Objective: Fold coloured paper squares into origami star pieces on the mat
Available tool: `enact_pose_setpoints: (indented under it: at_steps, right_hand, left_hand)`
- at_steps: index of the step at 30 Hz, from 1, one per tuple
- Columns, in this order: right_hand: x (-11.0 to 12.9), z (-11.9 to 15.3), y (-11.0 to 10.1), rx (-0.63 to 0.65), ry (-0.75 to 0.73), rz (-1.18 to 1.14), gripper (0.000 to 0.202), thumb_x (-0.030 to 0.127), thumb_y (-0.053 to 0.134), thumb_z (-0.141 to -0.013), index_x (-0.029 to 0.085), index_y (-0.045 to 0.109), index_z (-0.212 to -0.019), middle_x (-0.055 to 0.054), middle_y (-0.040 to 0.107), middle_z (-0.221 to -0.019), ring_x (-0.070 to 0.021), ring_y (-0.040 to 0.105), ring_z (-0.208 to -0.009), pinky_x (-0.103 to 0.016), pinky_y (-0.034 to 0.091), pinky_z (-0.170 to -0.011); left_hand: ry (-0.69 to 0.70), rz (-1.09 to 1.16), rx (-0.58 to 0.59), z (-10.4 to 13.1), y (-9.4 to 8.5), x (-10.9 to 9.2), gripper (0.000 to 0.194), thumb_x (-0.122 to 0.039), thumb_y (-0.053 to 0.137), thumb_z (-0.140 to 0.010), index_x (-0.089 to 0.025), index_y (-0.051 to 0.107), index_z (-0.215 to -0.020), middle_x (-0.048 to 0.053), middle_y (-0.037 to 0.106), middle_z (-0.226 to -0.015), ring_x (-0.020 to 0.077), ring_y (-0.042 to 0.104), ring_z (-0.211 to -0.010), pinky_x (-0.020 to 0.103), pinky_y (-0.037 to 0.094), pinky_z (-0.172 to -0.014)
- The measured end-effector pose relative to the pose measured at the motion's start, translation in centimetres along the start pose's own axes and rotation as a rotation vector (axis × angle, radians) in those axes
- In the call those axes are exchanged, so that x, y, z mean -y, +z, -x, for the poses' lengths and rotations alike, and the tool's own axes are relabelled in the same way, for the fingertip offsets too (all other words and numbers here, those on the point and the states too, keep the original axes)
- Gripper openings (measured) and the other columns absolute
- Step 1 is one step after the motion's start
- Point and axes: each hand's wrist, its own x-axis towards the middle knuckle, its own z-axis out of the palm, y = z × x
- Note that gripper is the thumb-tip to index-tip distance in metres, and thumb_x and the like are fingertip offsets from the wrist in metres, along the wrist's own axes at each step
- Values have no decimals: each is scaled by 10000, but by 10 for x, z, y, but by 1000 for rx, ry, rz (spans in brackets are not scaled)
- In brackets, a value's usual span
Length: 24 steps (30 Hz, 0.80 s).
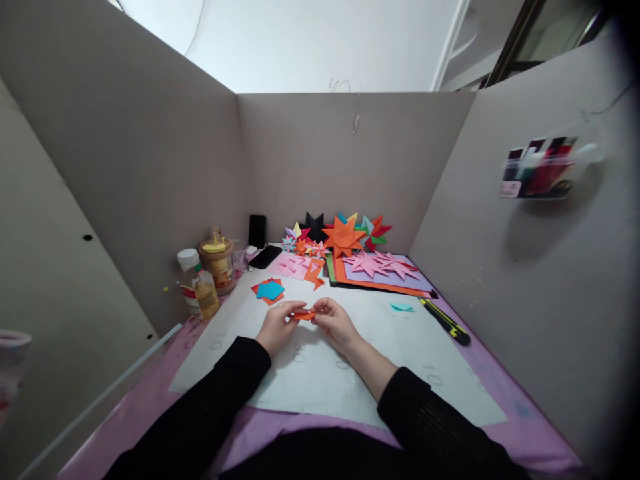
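A small folded piece of orange paper (303, 317) is held between my two hands, just above the white mat (320, 380). My left hand (280, 324) pinches its left end, and my right hand (336, 323) pinches its right end. Part of the paper is hidden behind the fingers. Beyond my left hand lie blue paper pieces (271, 289) on top of orange-red ones. Farther off, orange folded paper pieces (315, 272) rest beside a pink sheet (291, 265). To the right of my right hand is a small folded turquoise paper (402, 307).
A yellow-and-black utility knife (445, 321) lies at the right. Folded paper stars (345, 235) stand along the back, by stacked coloured sheets (383, 285). On the left are a bottle of yellowish liquid (199, 287), a jar (218, 265) and a dark phone (265, 257). Grey panels enclose the table.
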Motion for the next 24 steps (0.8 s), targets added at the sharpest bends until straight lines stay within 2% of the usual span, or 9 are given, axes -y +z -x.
enact_pose_setpoints:
  at_steps: [9, 17, 21, 24]
  right_hand:
    - [0, -2, -2, -16, 50, -110, 228, 66, 631, -547, 178, 575, -739, 8, 609, -740, -106, 555, -654, -227, 444, -617]
    - [1, -1, -3, -5, 59, -124, 247, 47, 617, -538, 182, 574, -741, 9, 620, -739, -107, 560, -636, -225, 441, -605]
    - [-3, -3, -5, -13, 11, -36, 211, 58, 626, -545, 181, 588, -712, 16, 618, -709, -108, 557, -632, -218, 428, -597]
    - [-6, -5, -7, -25, -8, 41, 161, 79, 637, -558, 173, 602, -684, 22, 604, -636, -106, 547, -592, -222, 421, -591]
  left_hand:
    - [152, -113, -1, 1, 1, 5, 289, -38, 510, -739, -194, 646, -940, 42, 682, -855, 146, 610, -792, 282, 488, -727]
    - [285, -195, 25, 2, 3, 6, 360, 8, 453, -714, -189, 647, -944, 40, 682, -849, 145, 606, -796, 278, 491, -729]
    - [288, -183, 57, 3, 3, 5, 339, -17, 448, -730, -178, 644, -955, 54, 675, -846, 147, 606, -802, 279, 490, -731]
    - [208, -124, 66, 2, 3, 4, 348, -25, 432, -740, -184, 635, -973, 52, 673, -901, 147, 608, -843, 286, 482, -773]
